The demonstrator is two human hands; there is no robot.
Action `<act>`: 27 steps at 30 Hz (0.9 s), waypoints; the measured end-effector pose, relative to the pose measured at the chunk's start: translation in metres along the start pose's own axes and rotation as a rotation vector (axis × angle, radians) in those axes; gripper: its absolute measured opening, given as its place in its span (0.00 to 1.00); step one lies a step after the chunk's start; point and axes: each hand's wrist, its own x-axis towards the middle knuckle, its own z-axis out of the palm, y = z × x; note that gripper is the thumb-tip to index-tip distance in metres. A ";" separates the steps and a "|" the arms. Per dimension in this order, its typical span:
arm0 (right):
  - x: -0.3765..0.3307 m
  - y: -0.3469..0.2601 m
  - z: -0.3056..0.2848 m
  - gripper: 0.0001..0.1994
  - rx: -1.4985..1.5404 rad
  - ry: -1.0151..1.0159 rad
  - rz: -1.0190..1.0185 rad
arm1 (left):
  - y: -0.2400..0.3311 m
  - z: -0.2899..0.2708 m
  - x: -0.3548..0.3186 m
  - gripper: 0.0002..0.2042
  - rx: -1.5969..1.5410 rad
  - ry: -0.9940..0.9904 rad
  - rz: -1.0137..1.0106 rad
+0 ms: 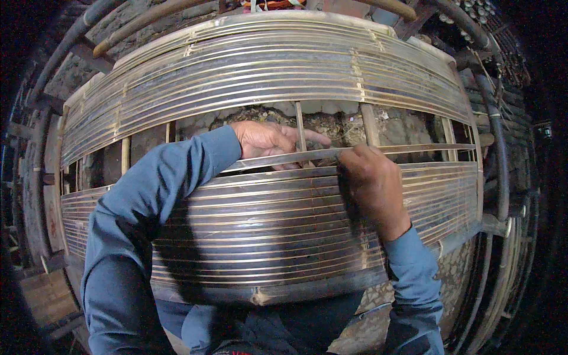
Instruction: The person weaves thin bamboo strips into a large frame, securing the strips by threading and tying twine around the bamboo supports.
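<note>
A slatted bamboo bench [278, 225] lies across in front of me, with a long gap through its middle. Along the near edge of that gap runs a bamboo strip [266, 160], slightly apart from the slats nearer me. My right hand [376, 186] is closed, its fingers and thumb pressed on this strip right of centre. My left hand [269, 140] reaches into the gap behind the strip, index finger stretched to the right. Its other fingers are partly hidden by the strip. Beside the left fingers stands a narrow crosspiece [300, 124] spanning the gap.
More slats [266, 65] fill the far half of the bench. A wider crosspiece [370, 124] bridges the gap to the right. Bamboo poles [500, 148] stand at the right side, and another pole [148, 22] runs at the far left. Rough ground [405, 125] shows below.
</note>
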 end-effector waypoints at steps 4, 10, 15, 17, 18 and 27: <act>0.008 -0.006 0.003 0.03 -0.071 0.090 -0.019 | 0.000 -0.003 -0.001 0.39 -0.027 -0.031 -0.048; 0.006 0.003 0.004 0.04 -0.128 -0.002 -0.043 | 0.000 0.002 -0.001 0.37 -0.064 -0.015 -0.066; 0.011 -0.002 0.013 0.03 -0.024 0.024 -0.035 | -0.003 -0.001 0.002 0.35 0.011 0.021 -0.101; 0.012 -0.005 0.013 0.04 0.014 0.046 -0.008 | -0.002 -0.005 0.001 0.31 0.025 0.092 -0.110; 0.013 -0.006 0.012 0.05 0.025 0.051 0.004 | -0.002 -0.006 -0.002 0.29 0.032 0.136 -0.113; 0.013 0.003 0.012 0.07 0.215 0.051 0.107 | -0.010 -0.023 0.004 0.16 0.108 0.112 -0.106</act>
